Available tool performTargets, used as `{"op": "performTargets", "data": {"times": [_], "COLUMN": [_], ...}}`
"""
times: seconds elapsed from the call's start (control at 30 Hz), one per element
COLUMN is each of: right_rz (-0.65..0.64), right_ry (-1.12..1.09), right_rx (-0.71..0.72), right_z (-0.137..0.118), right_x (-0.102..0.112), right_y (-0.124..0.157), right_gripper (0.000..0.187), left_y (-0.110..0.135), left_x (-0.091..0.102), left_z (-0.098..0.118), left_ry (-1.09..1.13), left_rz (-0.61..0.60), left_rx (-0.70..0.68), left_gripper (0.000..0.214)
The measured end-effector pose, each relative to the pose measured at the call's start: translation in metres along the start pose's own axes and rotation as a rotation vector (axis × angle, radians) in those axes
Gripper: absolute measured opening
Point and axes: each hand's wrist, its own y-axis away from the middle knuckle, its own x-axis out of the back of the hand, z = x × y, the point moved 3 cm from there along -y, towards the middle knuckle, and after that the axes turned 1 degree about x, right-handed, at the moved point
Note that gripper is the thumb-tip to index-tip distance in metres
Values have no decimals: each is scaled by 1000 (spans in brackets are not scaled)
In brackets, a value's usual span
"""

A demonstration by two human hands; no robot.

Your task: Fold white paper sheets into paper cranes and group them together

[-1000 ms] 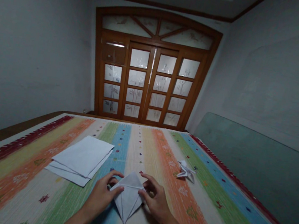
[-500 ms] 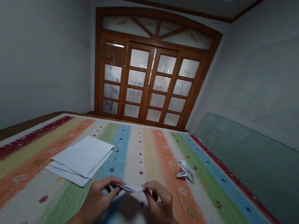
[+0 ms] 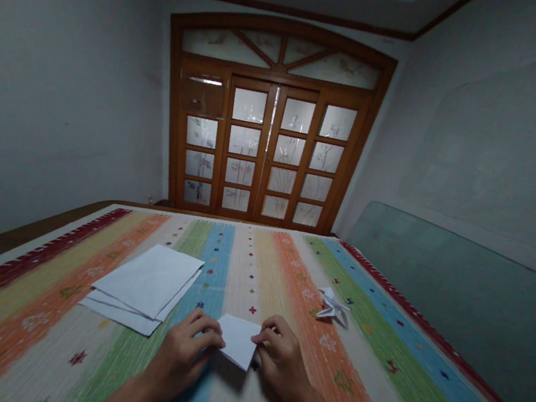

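Head: paper stack [image 3: 142, 284] beside left hand [image 3: 181, 359] (origami [image 3: 332, 307] right)

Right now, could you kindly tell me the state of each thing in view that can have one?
left hand: fingers gripping the left side of the paper
right hand: fingers gripping the right side of the paper
folded white paper: folded flat, held between both hands
stack of white paper sheets: slightly fanned, lying on the cloth
striped cloth: spread flat
origami figure: folded, lying on the cloth
wooden glazed doors: appear shut
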Motion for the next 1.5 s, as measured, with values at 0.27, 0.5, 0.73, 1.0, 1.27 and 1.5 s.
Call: {"op": "performTargets", "data": {"times": [0.27,0.5,0.73,1.0,1.27,1.5], "right_rz": [-196,-252,-272,-338,-364,-385], "right_ry": [66,77,125,176,160,151], "right_rx": [-163,-193,-133,-156,-213,-225], "right_z": [10,14,6,-8,-4,-7], "right_x": [-6,-9,-9,-8,-12,-11], "right_y": [2,4,2,3,7,6], "right_gripper": [32,33,34,20,23,23], "left_y": [10,8,1,9,26,20], "left_x": [-19,-21,-11,-22,-34,-31], "left_z": [-6,7,16,-5,-43,-37], "left_ry": [12,-41,31,104,137,268], "left_rz": [-250,-325,-359,-258,-51,-39], "left_rx": [25,-55,6,217,580,604], "left_gripper": [17,14,17,19,60,53]}}
